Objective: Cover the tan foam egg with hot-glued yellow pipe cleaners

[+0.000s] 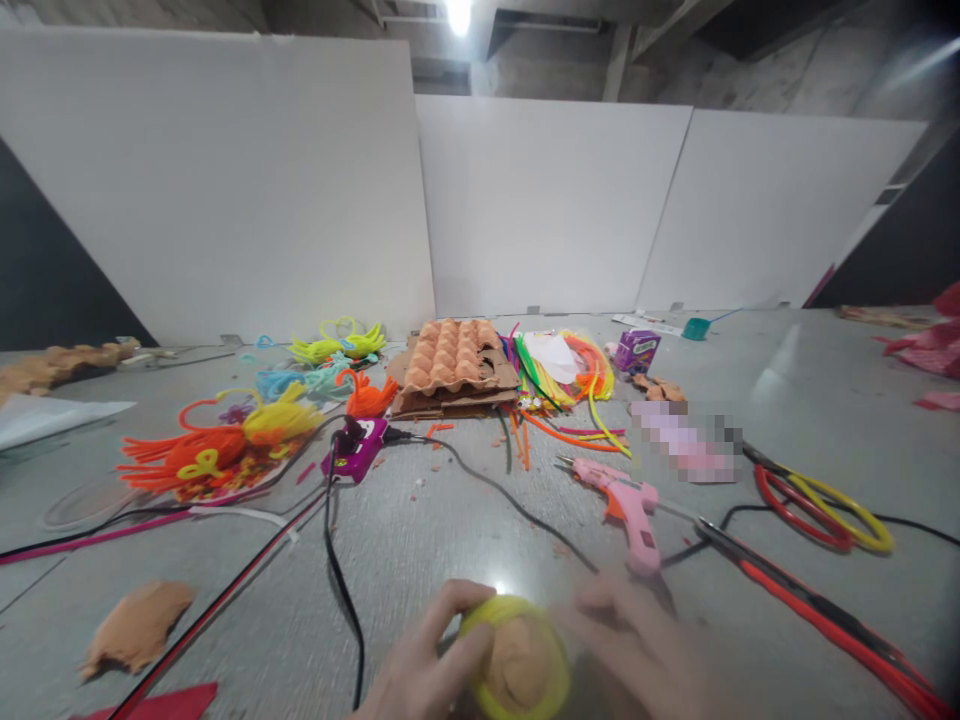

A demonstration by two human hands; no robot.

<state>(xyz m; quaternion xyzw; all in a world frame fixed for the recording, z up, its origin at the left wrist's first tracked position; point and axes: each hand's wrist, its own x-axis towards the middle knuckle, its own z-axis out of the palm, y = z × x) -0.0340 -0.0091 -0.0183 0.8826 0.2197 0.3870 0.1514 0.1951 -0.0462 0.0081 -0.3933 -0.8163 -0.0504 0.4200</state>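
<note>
Left fingers (468,658) holding yellow-edged carton piece (519,662), purple box (626,356), illegible lettering (643,345)

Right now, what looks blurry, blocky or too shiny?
Head view: the right hand is smeared, while the left hand looks clearer; head view: the lamp glares white, and the table shines near the left hand; head view: blocky squares hide something beside the glue gun.
</note>
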